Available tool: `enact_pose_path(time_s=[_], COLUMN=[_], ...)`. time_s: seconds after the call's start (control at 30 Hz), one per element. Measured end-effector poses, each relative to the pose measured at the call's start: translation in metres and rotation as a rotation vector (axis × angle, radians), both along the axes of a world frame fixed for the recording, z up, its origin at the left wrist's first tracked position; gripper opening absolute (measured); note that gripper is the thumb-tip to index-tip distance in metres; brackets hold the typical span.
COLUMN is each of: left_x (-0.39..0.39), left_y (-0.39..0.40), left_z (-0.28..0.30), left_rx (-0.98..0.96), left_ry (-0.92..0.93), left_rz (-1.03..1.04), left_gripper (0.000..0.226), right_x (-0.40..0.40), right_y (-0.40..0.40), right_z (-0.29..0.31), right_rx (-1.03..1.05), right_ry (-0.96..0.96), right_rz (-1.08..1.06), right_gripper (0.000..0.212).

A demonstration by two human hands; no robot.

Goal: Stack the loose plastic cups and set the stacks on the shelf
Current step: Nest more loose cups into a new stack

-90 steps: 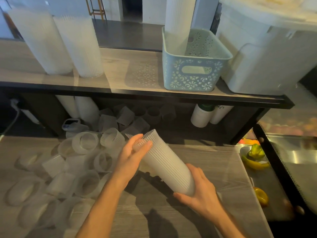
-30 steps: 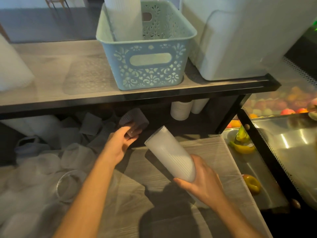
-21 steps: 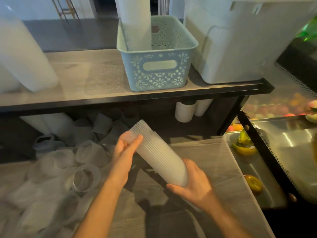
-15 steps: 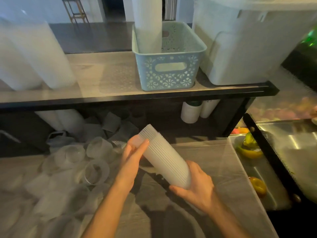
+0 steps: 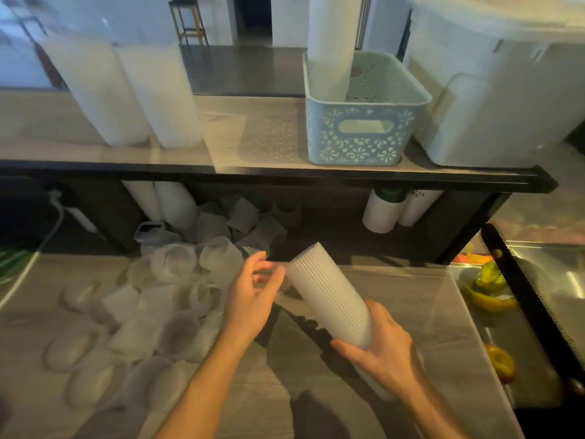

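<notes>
Right hand [image 5: 384, 346] grips ribbed translucent stack [image 5: 329, 296]; left hand [image 5: 250, 299], fingers spread, now off its rim, empty.

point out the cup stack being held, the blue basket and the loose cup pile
cup stack [image 5: 330, 293], head view, middle of its ribbed side
blue basket [image 5: 357, 137], head view, front wall under the handle slot
loose cup pile [image 5: 172, 264], head view, one cup near the top

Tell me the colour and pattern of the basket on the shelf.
Pale blue-green basket with cut-out floral lacework, clearest in the head view.
</notes>
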State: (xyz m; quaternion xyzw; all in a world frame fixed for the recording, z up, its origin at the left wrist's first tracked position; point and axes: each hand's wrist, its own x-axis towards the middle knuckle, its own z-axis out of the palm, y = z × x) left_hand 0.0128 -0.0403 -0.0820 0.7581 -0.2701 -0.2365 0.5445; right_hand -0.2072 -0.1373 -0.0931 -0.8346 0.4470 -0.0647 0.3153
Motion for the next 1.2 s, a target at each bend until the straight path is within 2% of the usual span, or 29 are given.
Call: enact_pose_path(time_s=[0.1,0.17,0.27,0.37,0.47,0.7,0.83,0.9,0.97,1.1,1.2], left_x=[0.017,0.026,0.041,0.055,0.064,0.077,0.078,0.075,0.07,0.057,0.048], left_y=[0.017,0.033,0.058,0.076,0.083,0.072,0.073,0.075,0.076,0.068,0.053], left_z=[-0.002,-0.006,-0.016,-0.033,-0.043,-0.046,-0.042,-0.037,-0.026,0.005,0.029], left_rx=[0.056,0.197,0.426,0.588,0.655,0.657,0.616,0.541,0.411,0.071,-0.107], left_ry=[-0.222,-0.429,-0.689,-0.715,-0.727,-0.762,-0.786,-0.749,-0.634,-0.328,-0.072], left_rz=[0.164,0.237,0.201,0.038,-0.069,-0.119,-0.091,-0.039,0.049,0.207,0.195], left_gripper=[0.055,0.064,0.088,0.103,0.106,0.095,0.092,0.088,0.084,0.08,0.08], right_x=[0.003,0.005,0.01,0.014,0.017,0.019,0.016,0.015,0.014,0.014,0.016], right_y=[-0.001,-0.002,0.001,0.003,0.007,0.014,0.014,0.014,0.013,0.012,0.012], right_z=[0.004,0.004,0.004,0.005,0.003,0.004,0.004,0.006,0.007,0.009,0.012], right_rx=[-0.022,-0.026,-0.018,-0.009,0.004,0.024,0.021,0.017,0.016,0.003,-0.007], right_ry=[0.025,0.025,0.023,0.024,0.017,0.013,0.007,0.007,0.005,0.005,0.019], right_rz=[0.001,0.001,0.014,0.028,0.047,0.068,0.068,0.064,0.062,0.082,0.11], right_gripper=[0.076,0.078,0.079,0.078,0.08,0.088,0.083,0.084,0.083,0.08,0.084])
